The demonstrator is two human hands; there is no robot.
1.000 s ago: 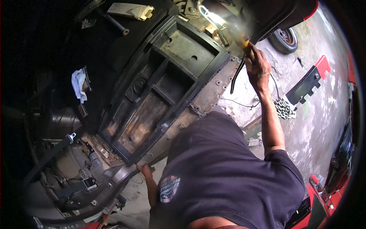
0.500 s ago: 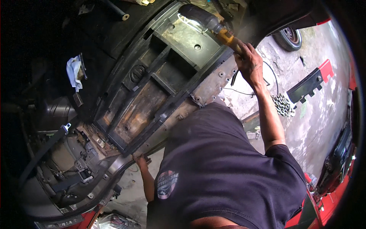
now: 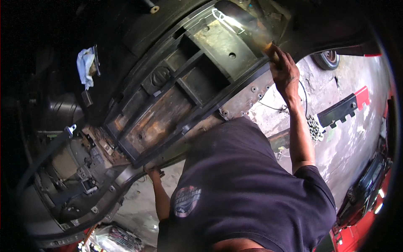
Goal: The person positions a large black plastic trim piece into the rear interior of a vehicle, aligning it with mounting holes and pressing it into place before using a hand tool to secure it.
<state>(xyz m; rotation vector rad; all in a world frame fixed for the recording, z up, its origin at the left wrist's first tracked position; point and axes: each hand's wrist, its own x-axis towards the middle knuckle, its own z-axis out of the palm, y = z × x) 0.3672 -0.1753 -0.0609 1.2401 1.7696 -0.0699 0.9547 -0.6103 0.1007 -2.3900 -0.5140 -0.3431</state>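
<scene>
My right hand (image 3: 287,74) is closed round the yellow-orange handle of a lit inspection lamp (image 3: 236,17). The lamp has a dark head and a white wire guard. It is held over the far end of a black plastic compartment tray (image 3: 194,63) in a car's load area, and its light falls on a flat panel (image 3: 228,44) there. My left hand (image 3: 154,171) touches the bare metal edge of the car body (image 3: 168,157) at the near side of the tray. Its fingers look spread, partly hidden by the edge.
A seat belt (image 3: 44,161) and exposed metal parts lie at the left. A white cloth (image 3: 86,69) sits on the dark interior. On the floor at the right are a wheel (image 3: 327,59), a coiled chain (image 3: 314,127) and a black-and-red notched bar (image 3: 342,108). Plastic-wrapped items (image 3: 115,239) lie at the bottom.
The view has shifted a little, and the tray sits slightly further right. My right hand still holds the lamp, which has turned so its lit side shows more. My left hand stays at the edge.
</scene>
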